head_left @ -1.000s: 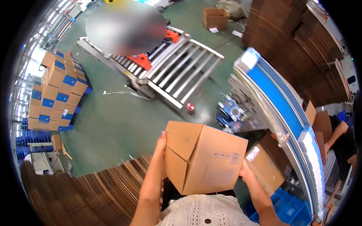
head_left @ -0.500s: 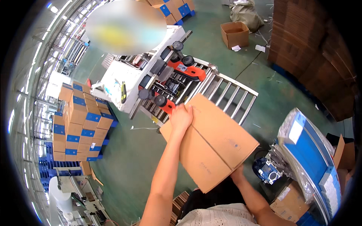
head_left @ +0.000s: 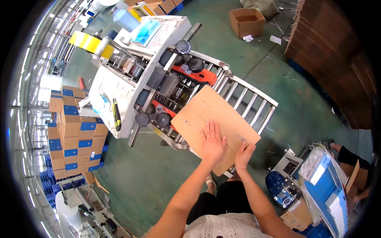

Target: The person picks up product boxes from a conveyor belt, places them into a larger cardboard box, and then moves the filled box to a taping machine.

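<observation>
A brown cardboard box, its top flaps folded together along a seam, lies tilted across the roller conveyor at the mouth of a carton sealing machine. My left hand rests flat on the box top with its fingers spread. At the near right edge of the box, my right hand grips the side, fingers bent over the top. Red-orange side guides with black knobs flank the far end of the box. Whatever lies under the box is hidden.
A yellow tape roll and a yellow-black utility knife are on the machine. Stacked boxes stand left. Flattened cardboard rises at right, with an open box on the floor. Blue wrapped equipment stands near right.
The box has moved forward and down onto the rollers. My left hand has gone from its far edge to flat on top; my right hand has come from below to the near right edge.
</observation>
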A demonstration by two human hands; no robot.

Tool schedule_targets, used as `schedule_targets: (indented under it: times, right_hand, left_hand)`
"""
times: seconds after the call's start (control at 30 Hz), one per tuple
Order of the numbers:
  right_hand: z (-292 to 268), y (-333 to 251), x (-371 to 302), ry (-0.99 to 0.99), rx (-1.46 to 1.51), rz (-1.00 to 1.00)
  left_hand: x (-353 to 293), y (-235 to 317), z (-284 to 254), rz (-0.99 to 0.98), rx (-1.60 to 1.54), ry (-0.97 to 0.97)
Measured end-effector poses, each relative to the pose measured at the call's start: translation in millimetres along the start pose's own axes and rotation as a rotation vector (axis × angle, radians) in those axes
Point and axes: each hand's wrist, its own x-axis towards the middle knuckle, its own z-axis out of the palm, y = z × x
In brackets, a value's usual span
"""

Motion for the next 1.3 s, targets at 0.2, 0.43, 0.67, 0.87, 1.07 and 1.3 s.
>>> schedule_targets:
  times: [0.2,0.43,0.67,0.87,1.07,1.3]
  right_hand:
    - [52,-29,65,0.052,-0.049,-0.106]
    - [96,-84,81,-0.276,0.104,-0.094]
    - [11,22,10,-0.704,0.263,0.047]
    - [-198,155,-198,-0.534,-0.536,0.327]
    - [-365,156,-393,-0.352,-0.706,0.828]
    - [-475,131,-504,0.261,-0.646,0.95]
  left_hand:
    - [74,-26,4,-0.053,0.05,0.158]
    - [96,-73,-13,-0.042,0.086,0.074]
    - [14,-50,6,0.245,-0.348,-0.355]
    - [-80,-86,28,0.687,-0.032,-1.079]
    - [-118,-271,138,1.047,0.466,-1.234]
    - [-121,-14,177,0.672,0.214,-1.371]
